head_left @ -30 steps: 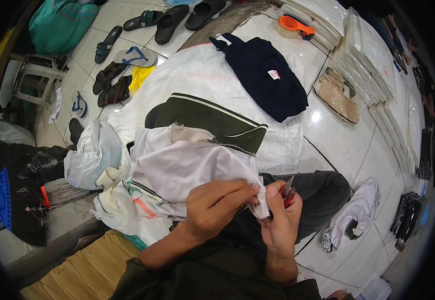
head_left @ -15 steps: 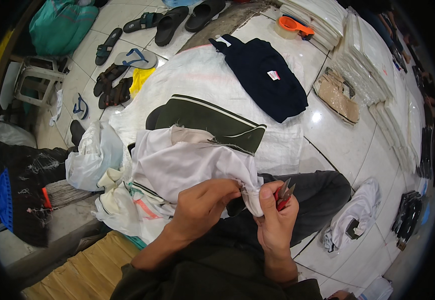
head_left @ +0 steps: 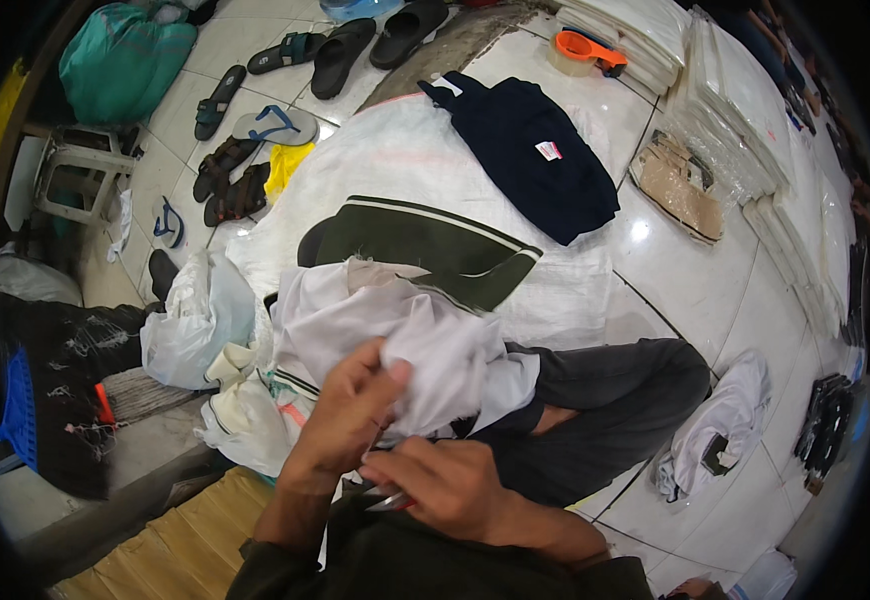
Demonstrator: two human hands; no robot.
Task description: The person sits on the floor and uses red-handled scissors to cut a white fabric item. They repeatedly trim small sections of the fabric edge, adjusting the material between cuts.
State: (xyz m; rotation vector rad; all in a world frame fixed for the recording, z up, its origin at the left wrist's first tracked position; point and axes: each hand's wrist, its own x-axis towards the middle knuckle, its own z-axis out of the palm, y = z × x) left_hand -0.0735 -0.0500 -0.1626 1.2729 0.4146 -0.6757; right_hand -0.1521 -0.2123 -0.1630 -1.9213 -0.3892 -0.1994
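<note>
A pale white garment (head_left: 430, 335) lies bunched over my lap, blurred near the hands. My left hand (head_left: 350, 405) is closed on its near left part, with thumb and fingers bent over the cloth; motion softens the fingertips. Just below and to the right, my right hand (head_left: 445, 485) is shut around small red-handled scissors (head_left: 392, 502), blades jutting left beneath the fingers. The thumb side of that hand comes close to the left palm. Whether a thread runs between the hands is too fine to tell. Behind the garment lies a folded dark green cloth with white edging (head_left: 425, 245).
A folded navy garment (head_left: 535, 155) rests on the white sheet (head_left: 375, 150). Sandals (head_left: 220, 100) stand at the upper left, near a plastic stool (head_left: 80, 175). Stacked wrapped packs (head_left: 745, 130) line the right. A white plastic bag (head_left: 200, 320) sits left of the lap.
The right hand with the scissors has moved left and down toward my body, turning its blades leftward. The left hand has shifted slightly left and up, and the garment's near edge has moved.
</note>
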